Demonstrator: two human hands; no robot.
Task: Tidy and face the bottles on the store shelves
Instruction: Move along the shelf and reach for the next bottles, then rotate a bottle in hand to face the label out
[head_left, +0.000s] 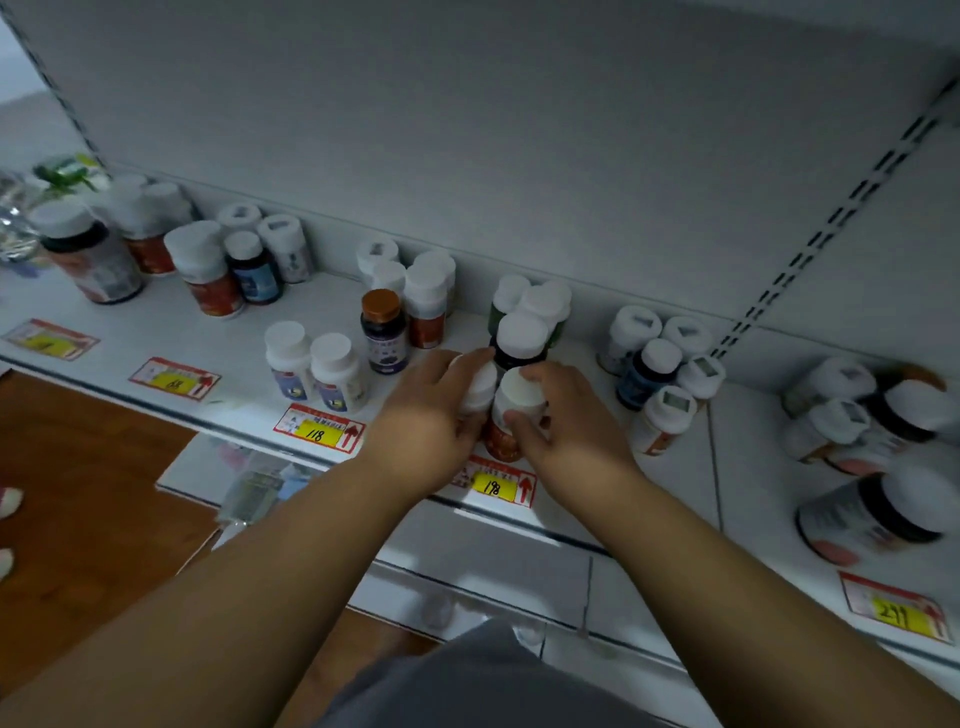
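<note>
Two white-capped bottles stand side by side near the front edge of the white shelf (156, 332), above the price tag marked 198 (493, 486). My left hand (426, 415) is wrapped around the left bottle (480, 387), which it mostly hides. My right hand (566, 421) grips the right bottle with an orange-red label (511, 400), thumb on its front. Directly behind them stands a dark bottle with a white cap (521, 338), then a green-labelled pair (535, 301).
Groups of white-capped bottles fill the shelf: two blue-labelled ones (317, 366) left of my hands, a purple bottle with a brown cap (383, 332), a cluster at right (660, 374), larger jars far right (872, 514) and far left (85, 254). Lower shelves and wooden floor lie below.
</note>
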